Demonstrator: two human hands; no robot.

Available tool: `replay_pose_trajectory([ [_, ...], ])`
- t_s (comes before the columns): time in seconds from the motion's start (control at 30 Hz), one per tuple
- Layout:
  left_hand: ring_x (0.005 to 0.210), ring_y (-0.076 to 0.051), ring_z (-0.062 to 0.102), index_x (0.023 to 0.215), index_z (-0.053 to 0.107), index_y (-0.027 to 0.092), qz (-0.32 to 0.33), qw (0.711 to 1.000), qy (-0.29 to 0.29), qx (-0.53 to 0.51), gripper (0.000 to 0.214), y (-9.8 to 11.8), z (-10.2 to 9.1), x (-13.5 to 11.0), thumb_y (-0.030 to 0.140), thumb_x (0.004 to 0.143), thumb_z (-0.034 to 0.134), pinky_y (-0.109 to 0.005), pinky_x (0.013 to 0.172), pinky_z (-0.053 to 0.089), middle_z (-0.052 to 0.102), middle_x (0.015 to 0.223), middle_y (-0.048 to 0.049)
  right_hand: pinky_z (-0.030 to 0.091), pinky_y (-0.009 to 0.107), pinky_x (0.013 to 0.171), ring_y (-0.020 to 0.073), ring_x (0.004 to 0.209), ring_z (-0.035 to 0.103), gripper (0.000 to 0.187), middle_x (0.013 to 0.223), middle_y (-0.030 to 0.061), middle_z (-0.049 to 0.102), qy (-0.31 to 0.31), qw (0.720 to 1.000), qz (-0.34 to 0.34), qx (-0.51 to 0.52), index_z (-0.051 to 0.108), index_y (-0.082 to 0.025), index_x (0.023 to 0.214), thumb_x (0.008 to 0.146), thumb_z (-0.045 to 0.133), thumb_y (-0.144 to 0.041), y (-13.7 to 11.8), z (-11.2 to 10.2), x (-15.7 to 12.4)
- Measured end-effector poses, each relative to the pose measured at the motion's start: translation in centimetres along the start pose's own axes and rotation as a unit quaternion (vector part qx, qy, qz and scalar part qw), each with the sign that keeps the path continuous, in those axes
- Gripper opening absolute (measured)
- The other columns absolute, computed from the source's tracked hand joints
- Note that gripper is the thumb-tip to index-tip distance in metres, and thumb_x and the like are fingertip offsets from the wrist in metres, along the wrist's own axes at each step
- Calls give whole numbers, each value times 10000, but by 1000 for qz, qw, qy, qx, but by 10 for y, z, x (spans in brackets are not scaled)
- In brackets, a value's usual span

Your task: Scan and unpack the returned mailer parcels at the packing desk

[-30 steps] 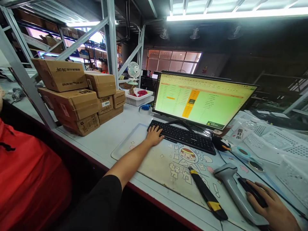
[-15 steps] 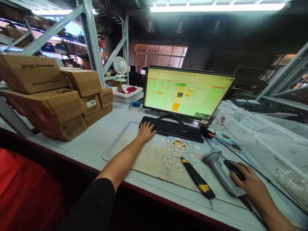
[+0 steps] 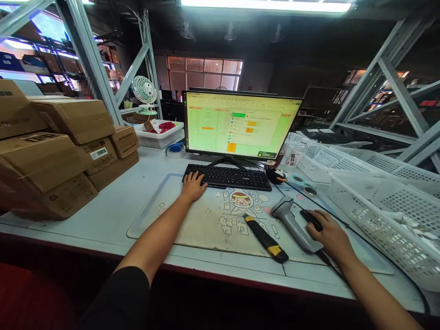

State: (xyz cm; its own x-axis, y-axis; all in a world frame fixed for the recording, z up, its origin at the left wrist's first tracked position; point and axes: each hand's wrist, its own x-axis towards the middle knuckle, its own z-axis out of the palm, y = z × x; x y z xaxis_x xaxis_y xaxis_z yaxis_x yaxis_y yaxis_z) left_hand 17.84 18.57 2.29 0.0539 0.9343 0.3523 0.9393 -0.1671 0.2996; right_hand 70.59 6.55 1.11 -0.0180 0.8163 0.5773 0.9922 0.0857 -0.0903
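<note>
My left hand rests with fingers spread on the left end of a black keyboard. My right hand is cupped over a black computer mouse on the desk mat. A grey barcode scanner lies just left of the mouse, touching my right hand. A black and yellow utility knife lies on the mat between my hands. The monitor behind the keyboard shows a green spreadsheet.
Stacked cardboard boxes fill the left of the white table. White perforated baskets crowd the right. A white bin, a small fan and tape rolls stand behind. Metal rack posts rise around.
The view has swung to the right, so the boxes and the red garment slid left. The screen's content changed. Both hands keep their places on keyboard and mouse.
</note>
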Motion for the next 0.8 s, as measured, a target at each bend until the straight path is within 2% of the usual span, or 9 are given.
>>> replay_pose_trajectory([
  [0.1, 1527, -422, 378, 1499, 593, 207, 6, 1000, 13, -8, 554, 1, -2, 0, 448, 1001, 563, -616, 1273, 264, 485, 1631, -149, 608, 438, 903, 299, 1091, 701, 491, 1333, 95, 674, -3, 1000, 2, 3, 733, -246, 1273, 923, 464, -462, -2, -1, -1],
  [0.17, 1503, -413, 403, 1454, 626, 193, 10, 999, 43, -16, 501, 3, -7, 0, 395, 998, 573, -604, 1266, 288, 522, 1596, -156, 609, 433, 890, 295, 1084, 700, 480, 1323, 93, 679, -5, 1000, 1, 9, 730, -247, 1275, 924, 471, -449, -2, -2, 0],
  [0.23, 1471, -378, 432, 1425, 637, 183, 13, 996, 87, -24, 441, 5, -12, 1, 257, 1011, 506, -565, 1256, 319, 548, 1560, -156, 608, 444, 892, 299, 1082, 698, 475, 1310, 92, 685, -4, 1000, -3, 16, 727, -241, 1276, 923, 473, -434, -3, -2, 0],
  [0.3, 1410, -337, 482, 1403, 646, 186, 18, 992, 123, -33, 479, 7, -17, 2, 109, 992, 412, -518, 1224, 370, 575, 1508, -151, 609, 467, 903, 308, 1080, 694, 477, 1308, 94, 687, -1, 1000, -4, 17, 726, -235, 1278, 920, 476, -424, -3, -2, 0],
  [0.37, 1321, -304, 544, 1360, 670, 203, 28, 990, 133, -42, 520, 8, -20, 2, 37, 969, 371, -472, 1173, 433, 613, 1430, -138, 611, 477, 906, 311, 1078, 692, 474, 1316, 97, 684, 0, 1000, 0, 14, 729, -235, 1279, 916, 482, -413, -4, -3, 0],
  [0.53, 1174, -261, 634, 1260, 711, 198, 48, 989, 123, -62, 406, 7, -18, 2, 74, 1007, 418, -378, 1037, 528, 674, 1266, -118, 620, 467, 885, 311, 1084, 696, 497, 1342, 102, 671, -23, 999, 21, -6, 726, -230, 1305, 929, 465, -424, -8, -7, 0],
  [0.8, 1104, -245, 681, 1205, 720, 193, 53, 990, 110, -69, 327, 4, -12, 4, 136, 1046, 441, -356, 965, 549, 712, 1205, -102, 608, 451, 899, 307, 1121, 683, 496, 1337, 87, 677, -13, 1000, 20, -16, 733, -245, 1292, 935, 452, -444, -6, -4, -2],
])
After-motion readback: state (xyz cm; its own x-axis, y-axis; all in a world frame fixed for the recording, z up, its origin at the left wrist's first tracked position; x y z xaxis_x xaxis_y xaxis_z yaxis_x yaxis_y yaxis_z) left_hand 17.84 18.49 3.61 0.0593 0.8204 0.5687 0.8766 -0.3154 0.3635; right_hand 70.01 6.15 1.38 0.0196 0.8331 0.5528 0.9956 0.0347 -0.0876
